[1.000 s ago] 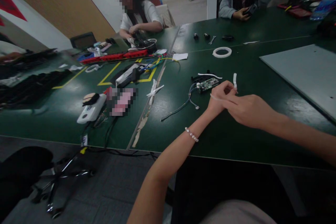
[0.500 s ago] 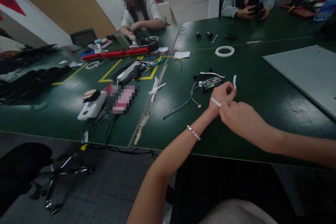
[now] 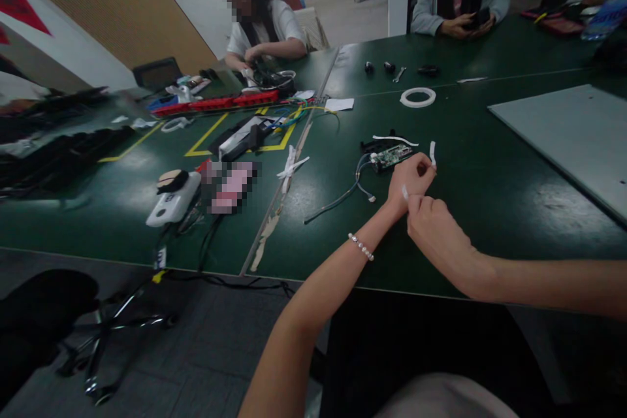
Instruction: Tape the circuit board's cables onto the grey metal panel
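My left hand (image 3: 410,177) is closed in a pinch on a short white strip (image 3: 432,153) that sticks up from its fingertips. Another white strip piece (image 3: 405,192) lies against the back of that hand, and my right hand (image 3: 431,219) pinches its lower end. Just beyond my left hand is a green circuit board (image 3: 393,156) with grey-blue wires (image 3: 356,173) running off to the left. Behind the board, a thin white strip (image 3: 396,139) rests over a black part.
A white tape roll (image 3: 418,97) lies farther back, near a small wrench (image 3: 400,74). On the right is a large grey panel (image 3: 563,137). A white power strip (image 3: 174,199) and a pink phone-like object (image 3: 234,187) are on the left. Two people sit across the table.
My right hand has moved slightly down and left and its wrist has dropped. Less of the strip on my left hand shows. The person at the back right has lowered the black object.
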The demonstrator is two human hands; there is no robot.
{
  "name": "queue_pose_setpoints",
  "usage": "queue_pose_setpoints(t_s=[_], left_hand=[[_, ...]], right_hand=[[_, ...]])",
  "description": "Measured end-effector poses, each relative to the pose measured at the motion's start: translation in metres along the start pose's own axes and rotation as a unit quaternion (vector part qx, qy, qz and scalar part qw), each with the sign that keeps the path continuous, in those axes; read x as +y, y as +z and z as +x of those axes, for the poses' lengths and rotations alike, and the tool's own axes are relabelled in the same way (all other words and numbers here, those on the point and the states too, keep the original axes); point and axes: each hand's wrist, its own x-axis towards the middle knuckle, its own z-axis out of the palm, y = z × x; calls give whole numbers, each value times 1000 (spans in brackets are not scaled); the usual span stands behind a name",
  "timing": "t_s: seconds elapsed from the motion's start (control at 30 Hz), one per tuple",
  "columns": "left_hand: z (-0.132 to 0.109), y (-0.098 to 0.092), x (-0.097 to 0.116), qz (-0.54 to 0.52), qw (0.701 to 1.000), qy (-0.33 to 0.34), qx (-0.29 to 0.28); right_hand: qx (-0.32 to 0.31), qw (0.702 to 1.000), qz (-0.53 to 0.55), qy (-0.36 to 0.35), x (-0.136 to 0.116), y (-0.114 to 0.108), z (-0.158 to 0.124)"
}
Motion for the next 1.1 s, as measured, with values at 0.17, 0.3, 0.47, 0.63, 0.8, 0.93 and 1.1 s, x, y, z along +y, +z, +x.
queue_pose_setpoints(t_s=[0.17,0.3,0.47,0.63,0.8,0.93,1.1], left_hand=[[6,-3,4,-106,993,-27,35],[12,-10,11,-198,977,-53,59],[11,-13,21,-262,960,-86,46],[8,-13,20,-267,958,-104,24],[8,-15,17,-268,958,-98,24],[8,-12,16,-270,958,-92,15],[6,-6,12,-262,962,-73,-2]], right_hand=[[61,989,118,-61,24,14,-4],[127,944,276,-130,67,36,-9],[157,858,467,-143,88,60,-6],[192,798,565,-81,74,65,4],[179,710,681,12,79,73,3],[216,658,716,92,87,72,6],[309,704,627,126,94,55,25]])
